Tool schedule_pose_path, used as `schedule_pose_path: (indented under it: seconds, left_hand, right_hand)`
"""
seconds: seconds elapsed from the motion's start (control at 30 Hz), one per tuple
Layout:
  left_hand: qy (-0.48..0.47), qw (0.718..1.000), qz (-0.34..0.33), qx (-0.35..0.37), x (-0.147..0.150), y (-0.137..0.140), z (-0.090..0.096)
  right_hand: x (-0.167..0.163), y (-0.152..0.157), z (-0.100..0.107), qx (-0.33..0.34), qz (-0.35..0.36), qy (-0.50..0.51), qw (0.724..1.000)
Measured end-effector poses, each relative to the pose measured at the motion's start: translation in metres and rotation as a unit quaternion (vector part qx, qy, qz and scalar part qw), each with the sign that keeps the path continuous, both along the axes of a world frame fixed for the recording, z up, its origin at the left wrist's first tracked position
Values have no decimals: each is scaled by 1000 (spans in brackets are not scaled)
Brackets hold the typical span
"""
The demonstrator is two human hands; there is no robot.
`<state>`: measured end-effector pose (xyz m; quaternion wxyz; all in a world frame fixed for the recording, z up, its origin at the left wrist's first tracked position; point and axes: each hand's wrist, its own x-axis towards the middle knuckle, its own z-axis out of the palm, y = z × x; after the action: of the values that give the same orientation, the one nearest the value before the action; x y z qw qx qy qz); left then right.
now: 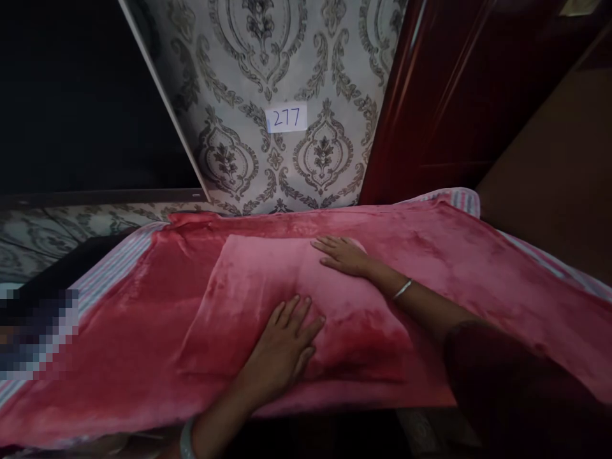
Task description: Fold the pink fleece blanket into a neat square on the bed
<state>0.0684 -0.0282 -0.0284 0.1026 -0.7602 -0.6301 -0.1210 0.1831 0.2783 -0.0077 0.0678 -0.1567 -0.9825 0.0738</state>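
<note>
Broadly, patterned wallpaper (324, 150) rises beyond both hands, flanked by a dark screen (90, 95) to their left and a glossy red panel (440, 95) to their right. Beneath them spreads a red plush cover (454, 255), stretching widely to either side; its far edge meets the wall just past the right hand (347, 255), its near edge runs under the left forearm, and striped cloth (102, 280) borders its ends. Directly under both palms lies a rectangular pink plush piece (258, 268). The right hand rests flat, fingers extended, near its far edge; the left hand (282, 347), fingers spread, lies nearer its front. A card (297, 118) reading 277 sits on the wall beyond.
</note>
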Motion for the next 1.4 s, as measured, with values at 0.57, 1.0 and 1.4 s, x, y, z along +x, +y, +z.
schedule_pose_path:
  seconds: [0.57,1.0,1.4]
  left_hand:
    - [-31,999,-5,15,-7,3,-2]
    - [-28,996,-81,-30,94,38,6]
    - [-26,997,-70,9,95,33,-24]
  right_hand:
    - [12,5,5,-63,-125,26,990]
    - [68,-77,28,-102,57,72,991]
    - [39,-15,-11,8,-82,11,997]
